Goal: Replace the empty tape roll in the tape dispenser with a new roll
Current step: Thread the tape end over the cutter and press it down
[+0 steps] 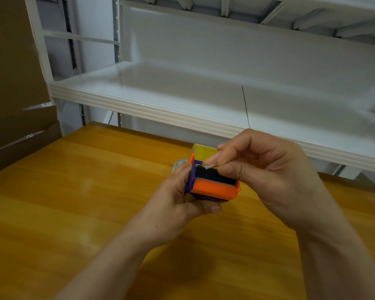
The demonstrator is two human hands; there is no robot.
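Observation:
A small tape dispenser (214, 187) with an orange front, purple side plates and a black inside is held above the wooden table. My left hand (178, 200) grips it from the left and underneath. My right hand (262, 167) is at its top right, thumb and forefinger pinched on a small pale end of tape (209, 166) at the dispenser's upper edge. A yellow part (205, 153) shows behind the dispenser. Just left of it a clear tape roll (180, 164) peeks out on the table, mostly hidden by my left hand.
The wooden table (74, 202) spreads around and below my hands. A white metal shelf (182, 98) runs across the back, its front edge close above my right hand. Brown cardboard (13, 94) stands at the left.

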